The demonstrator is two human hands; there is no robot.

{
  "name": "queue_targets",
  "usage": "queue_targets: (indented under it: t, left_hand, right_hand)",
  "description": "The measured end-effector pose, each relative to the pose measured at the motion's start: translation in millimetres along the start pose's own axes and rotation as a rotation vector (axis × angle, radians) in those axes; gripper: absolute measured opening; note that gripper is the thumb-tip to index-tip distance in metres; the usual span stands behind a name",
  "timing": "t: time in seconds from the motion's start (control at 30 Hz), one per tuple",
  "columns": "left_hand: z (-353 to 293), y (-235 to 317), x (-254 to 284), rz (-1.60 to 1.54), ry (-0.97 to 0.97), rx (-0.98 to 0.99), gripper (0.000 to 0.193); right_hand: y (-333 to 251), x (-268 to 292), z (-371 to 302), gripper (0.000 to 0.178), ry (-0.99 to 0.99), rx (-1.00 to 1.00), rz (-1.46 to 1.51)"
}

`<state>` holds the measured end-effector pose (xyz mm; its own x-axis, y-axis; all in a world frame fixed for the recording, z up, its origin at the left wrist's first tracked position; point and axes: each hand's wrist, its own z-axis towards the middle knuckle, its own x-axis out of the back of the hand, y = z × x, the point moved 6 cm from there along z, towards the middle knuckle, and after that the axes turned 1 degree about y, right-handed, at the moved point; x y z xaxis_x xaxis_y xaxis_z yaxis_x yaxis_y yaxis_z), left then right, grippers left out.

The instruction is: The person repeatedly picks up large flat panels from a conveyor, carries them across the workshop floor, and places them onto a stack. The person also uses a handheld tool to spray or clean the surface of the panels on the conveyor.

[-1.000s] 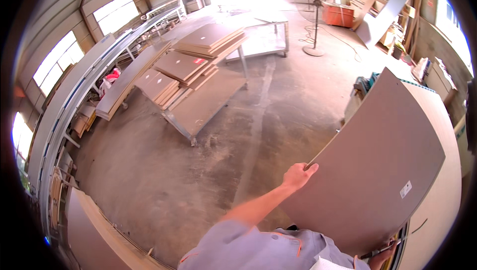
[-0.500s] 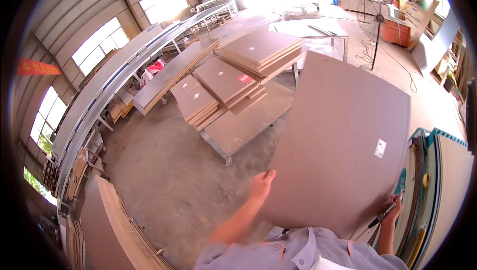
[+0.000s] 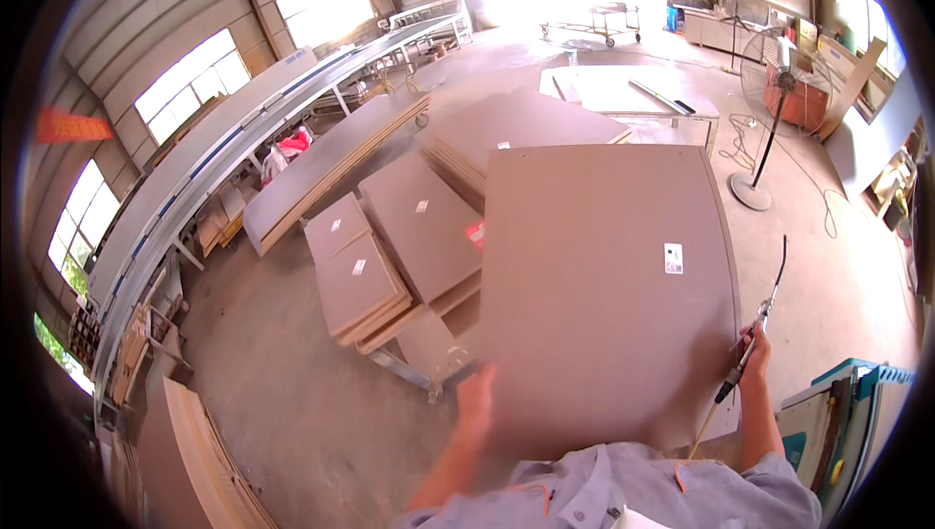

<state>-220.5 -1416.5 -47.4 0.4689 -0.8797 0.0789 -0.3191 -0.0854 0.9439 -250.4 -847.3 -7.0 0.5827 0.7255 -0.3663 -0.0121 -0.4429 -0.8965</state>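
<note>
In front of me stands a large brown-grey board (image 3: 604,285) with a small white label toward its right edge. My left hand (image 3: 475,397) is closed at the board's lower left edge, smeared by motion, its fingertips partly hidden. At the right edge, my right hand (image 3: 755,358) wraps round an air blow gun (image 3: 745,363), whose long thin nozzle points up and away. A yellowish hose runs down from the gun's lower end. That hand is against the board's edge; whether it also grips the board, I cannot tell.
Stacked boards (image 3: 419,227) lie on a low wheeled cart beyond my left hand. A white-topped table (image 3: 633,91) and a standing fan (image 3: 769,130) are farther off. At lower right stands a teal-edged machine (image 3: 847,412); at lower left, more boards (image 3: 200,441). A long conveyor (image 3: 224,130) lines the left wall.
The board has swung left and nearer the cart's stacks, both hands moving with it. The blow gun has risen from low at the right, and the teal-edged machine sits lower in view.
</note>
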Motion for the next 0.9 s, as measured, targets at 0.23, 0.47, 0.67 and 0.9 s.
queue_targets:
  t: [0.23,0.47,0.67,0.9]
  left_hand:
    - [151.7,57.9,-60.7,-0.209,0.098,0.016,0.032]
    - [255.5,152.5,-137.8,-0.253,0.299,0.044,0.030]
    - [343.9,212.2,-197.5,-0.266,0.386,0.081,0.038]
    - [428.8,219.8,-240.8,0.503,0.396,0.129,0.090]
  right_hand:
    - [3.7,-154.1,152.0,0.039,-0.106,-0.048,-0.050]
    - [2.5,-345.7,349.5,0.039,-0.290,-0.117,-0.110]
    - [-14.0,-511.6,498.4,0.040,-0.489,-0.095,-0.321]
    - [21.1,-627.1,593.6,0.042,-0.702,-0.104,-0.703]
